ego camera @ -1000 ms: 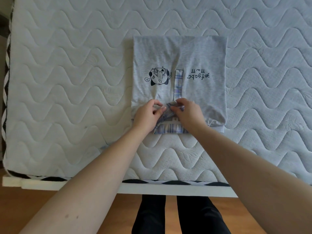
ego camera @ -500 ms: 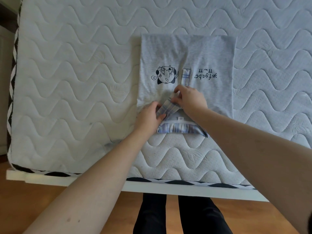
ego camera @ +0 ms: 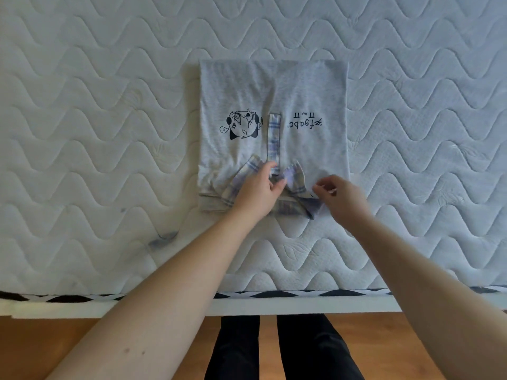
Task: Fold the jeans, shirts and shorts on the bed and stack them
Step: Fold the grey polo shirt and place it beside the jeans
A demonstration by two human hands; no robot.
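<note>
A grey folded shirt lies flat on the mattress, its near edge towards me, with a cartoon print, a line of lettering and a plaid placket. Its plaid collar is spread in two flaps at the near edge. My left hand rests on the left flap, its fingers and thumb pinching the collar at the base of the placket. My right hand pinches the tip of the right flap between thumb and fingers. No other garment shows.
The white quilted mattress fills the view, with a bluish mark near its front left. Its front edge has a black-and-white trim. Below are a wooden floor and my dark-trousered legs.
My right hand has moved from the placket to the right collar tip. The collar now lies spread in two flaps. My left hand stays at the collar's left side.
</note>
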